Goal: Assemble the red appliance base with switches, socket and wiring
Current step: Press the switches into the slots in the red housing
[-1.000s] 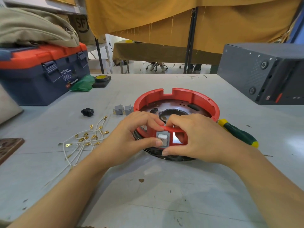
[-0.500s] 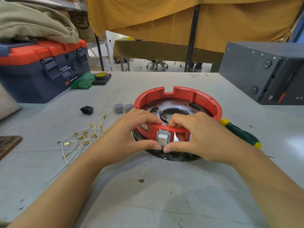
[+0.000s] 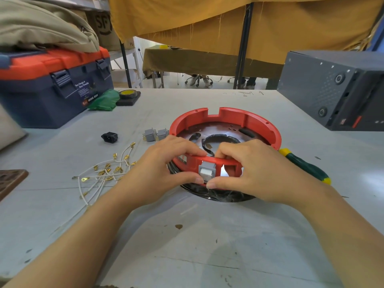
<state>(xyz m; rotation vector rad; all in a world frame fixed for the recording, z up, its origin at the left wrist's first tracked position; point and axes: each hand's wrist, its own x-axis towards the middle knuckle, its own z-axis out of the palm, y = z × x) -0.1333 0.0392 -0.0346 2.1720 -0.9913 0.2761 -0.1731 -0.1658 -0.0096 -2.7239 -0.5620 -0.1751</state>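
The round red appliance base [image 3: 259, 123] lies on the grey table with its open side up. A grey rocker switch [image 3: 207, 171] sits in a cutout of its near wall, and an empty cutout [image 3: 224, 171] is just right of it. My left hand [image 3: 164, 165] and my right hand [image 3: 251, 169] grip the near wall from both sides, thumbs meeting under the switch, fingers over the rim. Two loose grey switches [image 3: 156, 134] lie left of the base. A black socket [image 3: 109, 137] and a bundle of white wires [image 3: 104, 173] with brass terminals lie further left.
A green and yellow screwdriver [image 3: 305, 166] lies right of the base. A blue and orange toolbox [image 3: 49, 86] stands at the back left, with a green bag [image 3: 104, 99] and a tape roll [image 3: 127, 94] beside it. A dark grey case [image 3: 332, 88] occupies the back right.
The grey switch has gone deeper into its cutout and sits straighter in the wall. Both hands have stayed on the base's near wall, with the thumbs closer together below the switch.
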